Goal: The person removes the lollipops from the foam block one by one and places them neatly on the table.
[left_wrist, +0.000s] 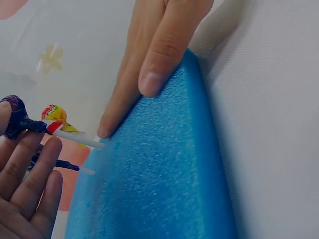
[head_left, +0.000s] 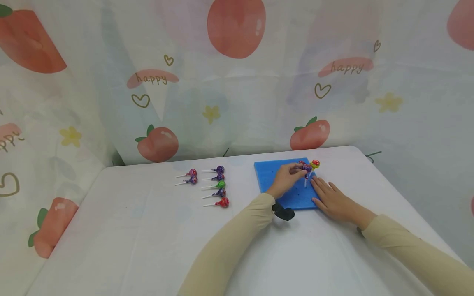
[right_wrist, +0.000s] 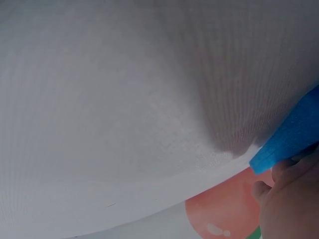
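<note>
Reading on the backdrop [head_left: 244, 98]: you can make out "happy" twice in full, each on a pink smear, with a third cut off by the left edge of the head view.
Wrapper print: too small and blurred for you to read any brand.
Held lollipop [left_wrist: 21, 122]: purple wrapped, over the right part of the blue board [head_left: 264, 172]; its head is up at your fingers and its white stick points down, long axis close to upright in the head view. The tip meets the foam face; you cannot tell whether it has gone in.
Left hand [head_left: 286, 179]: your thumb and fingers pinch that lollipop by its wrapped head.
Right hand [head_left: 336, 204]: your fingers lie extended along the board's right edge, touching it and gripping nothing.
Yellow-and-red lollipop [head_left: 315, 164]: head up near the board's far right corner, just beside the held one.
Half-hidden lollipop [left_wrist: 69, 165]: dark wrapped, behind your left fingers, its stick pointing toward the foam.
Column of five [head_left: 221, 185]: purple, purple, green, purple and red, lying on the white table [head_left: 129, 234] left of the board, sticks pointing left.
Column of two [head_left: 193, 180]: pink above purple, farther left, sticks also leftward.
</note>
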Motion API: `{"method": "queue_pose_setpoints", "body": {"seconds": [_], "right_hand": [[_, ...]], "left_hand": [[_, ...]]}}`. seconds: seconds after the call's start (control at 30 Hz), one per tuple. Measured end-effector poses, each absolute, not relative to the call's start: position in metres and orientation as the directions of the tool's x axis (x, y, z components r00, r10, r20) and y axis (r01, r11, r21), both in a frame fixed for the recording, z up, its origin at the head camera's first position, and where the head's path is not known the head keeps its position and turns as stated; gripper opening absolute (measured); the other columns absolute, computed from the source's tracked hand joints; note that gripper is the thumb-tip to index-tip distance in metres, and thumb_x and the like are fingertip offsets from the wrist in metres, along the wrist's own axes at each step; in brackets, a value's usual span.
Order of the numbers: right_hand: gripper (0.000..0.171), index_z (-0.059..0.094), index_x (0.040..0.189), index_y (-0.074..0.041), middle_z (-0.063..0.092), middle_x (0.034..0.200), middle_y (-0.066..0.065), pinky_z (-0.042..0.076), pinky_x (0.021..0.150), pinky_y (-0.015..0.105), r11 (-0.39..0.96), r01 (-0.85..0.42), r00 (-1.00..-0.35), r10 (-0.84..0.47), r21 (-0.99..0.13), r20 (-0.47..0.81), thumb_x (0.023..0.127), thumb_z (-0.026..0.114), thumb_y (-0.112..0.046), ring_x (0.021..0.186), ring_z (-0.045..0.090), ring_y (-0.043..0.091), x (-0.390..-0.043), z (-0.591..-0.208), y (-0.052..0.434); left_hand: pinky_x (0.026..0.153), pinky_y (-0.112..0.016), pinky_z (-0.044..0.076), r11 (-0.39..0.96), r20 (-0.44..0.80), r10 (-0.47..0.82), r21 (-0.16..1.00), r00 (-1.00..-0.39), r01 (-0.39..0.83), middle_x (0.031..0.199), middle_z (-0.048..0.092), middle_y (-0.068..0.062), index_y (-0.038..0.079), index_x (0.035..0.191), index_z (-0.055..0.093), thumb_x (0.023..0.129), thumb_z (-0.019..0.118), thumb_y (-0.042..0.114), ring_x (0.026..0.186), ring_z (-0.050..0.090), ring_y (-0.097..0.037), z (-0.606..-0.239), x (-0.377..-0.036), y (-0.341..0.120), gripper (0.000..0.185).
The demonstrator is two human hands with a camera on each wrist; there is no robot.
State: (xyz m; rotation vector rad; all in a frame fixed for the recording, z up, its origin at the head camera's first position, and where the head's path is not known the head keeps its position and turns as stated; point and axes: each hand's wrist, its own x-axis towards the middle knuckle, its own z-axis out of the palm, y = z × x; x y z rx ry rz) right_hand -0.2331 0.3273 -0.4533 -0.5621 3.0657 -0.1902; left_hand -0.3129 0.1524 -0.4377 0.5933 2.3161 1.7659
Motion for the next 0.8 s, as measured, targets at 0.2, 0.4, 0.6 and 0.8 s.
{"method": "queue_pose_setpoints", "body": {"seconds": [0.2,0.4,0.6,0.8], "right_hand": [[0.068,0.022,0.144,0.01,0.018,0.152,0.029,0.015,0.111,0.064,0.929,-0.353,-0.935,-0.354,-0.113,0.005,0.097,0.045,-0.035,0.139,0.018,0.046,-0.232,-0.453,0.327],[0.069,0.021,0.144,0.009,0.017,0.152,0.029,0.015,0.111,0.063,0.932,-0.343,-0.938,-0.347,-0.12,-0.015,0.098,0.044,-0.036,0.14,0.017,0.046,-0.233,-0.453,0.326],[0.07,0.02,0.145,0.009,0.016,0.153,0.028,0.014,0.111,0.063,0.933,-0.337,-0.939,-0.343,-0.123,-0.025,0.097,0.043,-0.038,0.14,0.016,0.046,-0.233,-0.454,0.325],[0.071,0.019,0.145,0.008,0.016,0.153,0.027,0.015,0.111,0.063,0.934,-0.335,-0.94,-0.34,-0.124,-0.023,0.097,0.044,-0.038,0.141,0.015,0.045,-0.233,-0.454,0.325]], "left_hand": [[0.09,-0.023,0.051,0.136,0.136,0.425,0.968,-0.895,0.211,0.114,0.069,-0.009,0.009,0.124,0.06,0.092,0.06,0.028,0.108,0.065,-0.015,-0.43,-0.312,0.141,0.037],[0.091,-0.026,0.052,0.027,0.127,0.442,0.988,-0.888,0.155,0.116,0.066,-0.016,0.004,0.126,0.057,0.093,0.058,0.021,0.107,0.065,-0.023,-0.42,-0.311,0.121,0.037],[0.093,-0.032,0.052,-0.057,0.099,0.441,0.995,-0.892,0.082,0.117,0.064,-0.021,-0.001,0.125,0.054,0.095,0.055,0.017,0.105,0.065,-0.028,-0.413,-0.313,0.097,0.036],[0.096,-0.036,0.049,-0.055,0.052,0.436,0.998,-0.899,0.031,0.118,0.064,-0.019,0.002,0.127,0.054,0.095,0.055,0.021,0.105,0.065,-0.025,-0.407,-0.311,0.063,0.036]]}}
